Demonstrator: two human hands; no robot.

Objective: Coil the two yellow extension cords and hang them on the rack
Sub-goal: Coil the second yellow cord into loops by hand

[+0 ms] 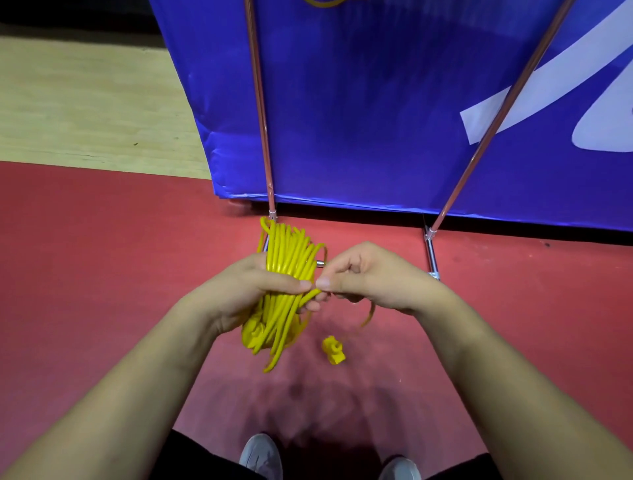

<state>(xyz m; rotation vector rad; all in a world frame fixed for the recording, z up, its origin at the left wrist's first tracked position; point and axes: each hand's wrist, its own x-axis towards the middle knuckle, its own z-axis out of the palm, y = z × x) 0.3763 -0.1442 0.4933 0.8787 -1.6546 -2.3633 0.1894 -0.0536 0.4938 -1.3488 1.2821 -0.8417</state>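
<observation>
A person stands over a red floor [85,257], with a strip of pale wooden floor [85,102] showing beyond it at far left, and works a yellow cord [287,253] held in the air in front of the body. The left hand [253,291] grips the bundle at its middle, fingers curled round the gathered loops and the thumb laid across the front of them. The loops stand up above the fist and hang below it in a long, narrow hank. Behind the cord rises the rack [260,102], a frame of thin metal poles whose shiny feet rest on the red floor. One pole stands almost directly behind the top of the loops. A blue banner [359,102] with white lettering fills the background behind the poles, and a sliver of a yellow loop [320,2] shows at its top edge; what it belongs to cannot be made out. Just right of the bundle, the right hand [373,277] pinches a single strand of the same cord between thumb and forefinger, its fingertips nearly touching the left thumb. From under that hand the loose end curves down to a yellow plug [334,349], which is blurred; whether it hangs free or touches the floor cannot be told. Further right, a second pole of the rack slants up across the banner. A pair of grey shoes [260,455] shows at the bottom edge.
</observation>
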